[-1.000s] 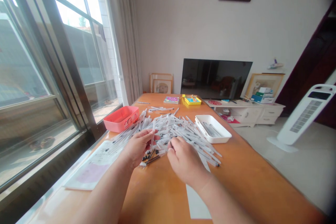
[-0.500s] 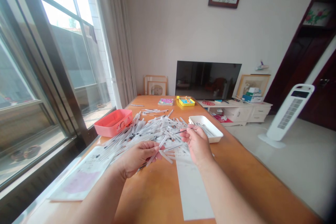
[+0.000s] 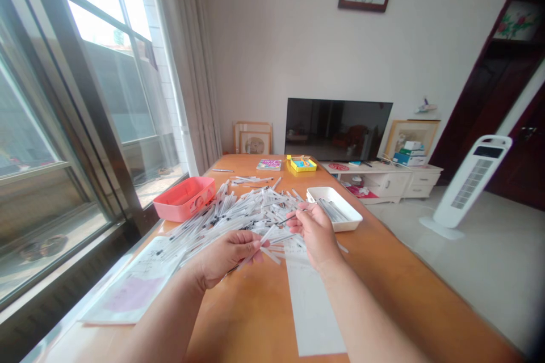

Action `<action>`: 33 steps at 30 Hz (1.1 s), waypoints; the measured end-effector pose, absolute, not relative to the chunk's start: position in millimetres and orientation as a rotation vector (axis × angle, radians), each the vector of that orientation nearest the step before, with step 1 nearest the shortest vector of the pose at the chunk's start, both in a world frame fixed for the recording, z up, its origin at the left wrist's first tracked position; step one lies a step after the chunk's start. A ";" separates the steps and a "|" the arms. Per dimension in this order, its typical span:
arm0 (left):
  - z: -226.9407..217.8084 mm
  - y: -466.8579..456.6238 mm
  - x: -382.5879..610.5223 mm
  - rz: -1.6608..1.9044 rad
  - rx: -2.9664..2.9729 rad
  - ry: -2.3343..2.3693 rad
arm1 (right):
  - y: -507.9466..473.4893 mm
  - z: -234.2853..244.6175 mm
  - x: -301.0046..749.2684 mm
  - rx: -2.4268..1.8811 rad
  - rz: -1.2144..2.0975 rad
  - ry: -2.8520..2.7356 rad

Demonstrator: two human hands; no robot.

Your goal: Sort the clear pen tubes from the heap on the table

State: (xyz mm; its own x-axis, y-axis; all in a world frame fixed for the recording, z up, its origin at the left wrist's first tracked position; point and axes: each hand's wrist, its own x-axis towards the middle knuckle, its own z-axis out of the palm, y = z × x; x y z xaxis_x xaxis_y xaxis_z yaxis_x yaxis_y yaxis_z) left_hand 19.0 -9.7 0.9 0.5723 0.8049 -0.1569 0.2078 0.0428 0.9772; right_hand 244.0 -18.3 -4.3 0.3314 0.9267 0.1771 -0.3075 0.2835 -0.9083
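Note:
My left hand (image 3: 230,252) is closed, pinching a translucent white pen barrel (image 3: 268,235) that slants up to the right. My right hand (image 3: 314,233) grips a thin dark pen refill (image 3: 284,220) between thumb and fingers. The refill's tip points left, a little above the barrel and apart from it. Behind both hands spreads a loose pile of clear pen barrels (image 3: 238,212), some with black ends. Just beyond my right hand stands a white tray (image 3: 355,220) holding several thin pen parts.
A red plastic basket (image 3: 176,210) stands left of the pile. A notebook (image 3: 128,289) lies at the left edge, a white paper sheet (image 3: 313,306) in front of my right hand. Farther back are a booklet (image 3: 269,165), a yellow box (image 3: 303,167) and a pen (image 3: 223,170).
My right hand has shifted slightly left with the refill, whose tip now sits lower and closer to the barrel. The left hand has moved slightly; the barrel leans a little more to the right.

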 end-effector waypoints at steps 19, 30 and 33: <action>6.2 -13.8 16.4 0.520 1.579 0.896 | -18.5 -7.2 242.4 -0.981 0.934 -0.934; 2.6 -11.7 14.6 0.562 1.531 0.869 | -30.3 -9.0 223.1 -1.055 1.033 -1.156; 0.3 -10.3 13.3 0.590 1.512 0.859 | -29.4 -10.9 222.8 -1.054 1.012 -1.147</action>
